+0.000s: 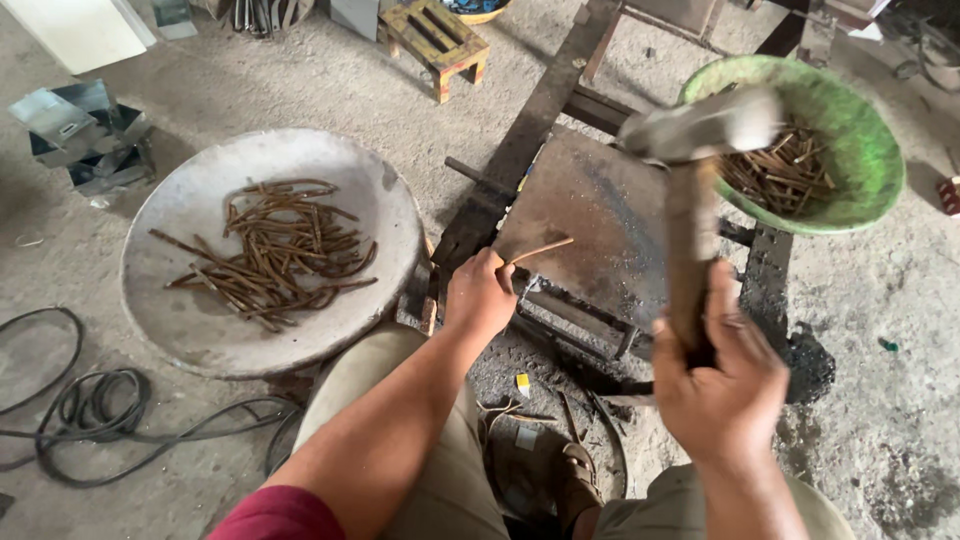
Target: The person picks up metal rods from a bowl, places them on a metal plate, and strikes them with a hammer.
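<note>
while left hand [480, 293] pins nail [541, 250], right hand [722, 372] grips hammer [695, 150].

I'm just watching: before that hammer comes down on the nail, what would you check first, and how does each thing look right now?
1. Rusty nail lies on the steel plate: ok.
2. Left hand pinches the nail at its near end, fingers at the plate's edge: ok.
3. Right hand wrapped around the hammer handle: ok.
4. Hammer head raised above the plate: ok, though blurred.
5. Hammer lined up over the nail: cannot tell.
6. Plate bare around the nail: ok.
</note>
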